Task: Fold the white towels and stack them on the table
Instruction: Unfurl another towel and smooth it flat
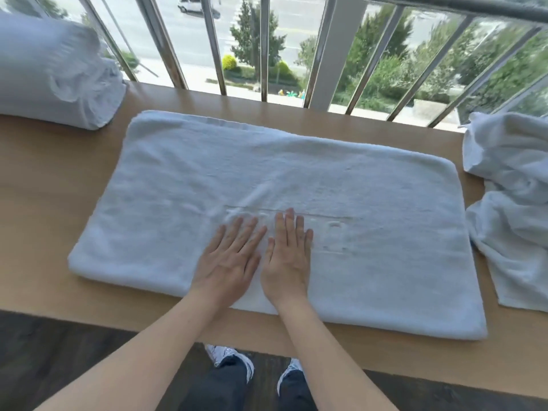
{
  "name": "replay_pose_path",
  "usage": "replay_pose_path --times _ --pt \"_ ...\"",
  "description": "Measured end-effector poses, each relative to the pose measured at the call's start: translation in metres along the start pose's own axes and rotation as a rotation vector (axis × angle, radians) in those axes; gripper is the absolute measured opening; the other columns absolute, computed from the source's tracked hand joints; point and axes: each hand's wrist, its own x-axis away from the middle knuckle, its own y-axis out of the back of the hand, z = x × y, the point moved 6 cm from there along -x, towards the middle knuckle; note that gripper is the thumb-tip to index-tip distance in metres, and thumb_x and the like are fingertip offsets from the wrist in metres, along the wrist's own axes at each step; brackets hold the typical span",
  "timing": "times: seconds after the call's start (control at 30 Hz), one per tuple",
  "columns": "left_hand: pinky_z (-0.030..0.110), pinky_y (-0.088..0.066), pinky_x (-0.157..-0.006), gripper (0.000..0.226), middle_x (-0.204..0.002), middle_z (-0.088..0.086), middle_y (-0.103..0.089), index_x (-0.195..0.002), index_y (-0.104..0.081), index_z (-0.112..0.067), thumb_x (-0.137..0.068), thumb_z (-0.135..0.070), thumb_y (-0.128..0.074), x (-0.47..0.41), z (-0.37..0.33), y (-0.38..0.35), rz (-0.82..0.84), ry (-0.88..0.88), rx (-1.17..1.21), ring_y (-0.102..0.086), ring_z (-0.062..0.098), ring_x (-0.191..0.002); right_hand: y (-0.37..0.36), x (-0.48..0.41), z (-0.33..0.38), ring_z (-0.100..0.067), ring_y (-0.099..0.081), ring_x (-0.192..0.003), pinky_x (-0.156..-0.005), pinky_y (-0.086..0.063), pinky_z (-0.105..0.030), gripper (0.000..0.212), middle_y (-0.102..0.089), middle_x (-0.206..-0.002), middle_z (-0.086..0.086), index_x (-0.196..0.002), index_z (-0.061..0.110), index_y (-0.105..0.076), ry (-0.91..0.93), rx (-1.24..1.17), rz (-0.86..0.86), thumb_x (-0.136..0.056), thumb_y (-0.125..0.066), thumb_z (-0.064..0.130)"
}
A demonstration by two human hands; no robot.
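Head, edges: I see the folded towel (296, 173) flat on the counter (44, 179), its near edge by the counter's front; bare wood to its left.
Head, around: towel bundle (50, 72) far left of it, crumpled towels (510, 203) just right, railing (267, 48) behind.
Head, hands: left hand (228, 262) and right hand (286, 262) lie side by side, fingers straight, palms flat on its near middle.
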Motion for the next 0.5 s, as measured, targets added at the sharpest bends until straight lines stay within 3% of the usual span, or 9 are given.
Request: replay_pose_path --times 0.13,0.33,0.5 --pt "0.042 -0.003 -0.125 0.056 -0.167 -0.008 -0.001 -0.16 -0.01 -0.031 -0.106 -0.044 -0.013 0.0 0.049 0.007 0.021 0.035 -0.003 -0.001 0.017 -0.155 -0.022 -0.024 0.033 -0.019 0.004 -0.155 -0.123 0.014 -0.042 0.058 -0.005 -0.169 0.001 -0.16 0.019 -0.017 -0.151 -0.027 -0.002 -0.104 -0.028 0.026" --pt "0.043 -0.004 -0.125 0.058 -0.168 -0.007 -0.007 -0.16 -0.017 -0.034 -0.104 -0.048 -0.021 -0.026 0.11 0.025 0.013 -0.035 -0.022 -0.002 0.018 -0.156 -0.039 -0.032 0.058 -0.05 -0.002 -0.15 -0.113 0.001 -0.075 0.066 -0.008 -0.169 -0.007 -0.157 0.044 -0.02 -0.215 0.25 -0.04 -0.095 -0.036 0.058" --pt "0.044 0.004 -0.125 0.063 -0.169 -0.007 0.001 -0.16 -0.007 -0.036 -0.101 -0.055 -0.018 -0.07 0.144 0.036 0.025 -0.057 -0.037 0.006 0.018 -0.156 -0.045 -0.039 0.056 -0.047 -0.004 -0.151 -0.113 -0.004 -0.076 0.074 -0.013 -0.168 -0.006 -0.158 0.041 -0.019 -0.261 0.318 -0.088 -0.09 -0.039 0.062"
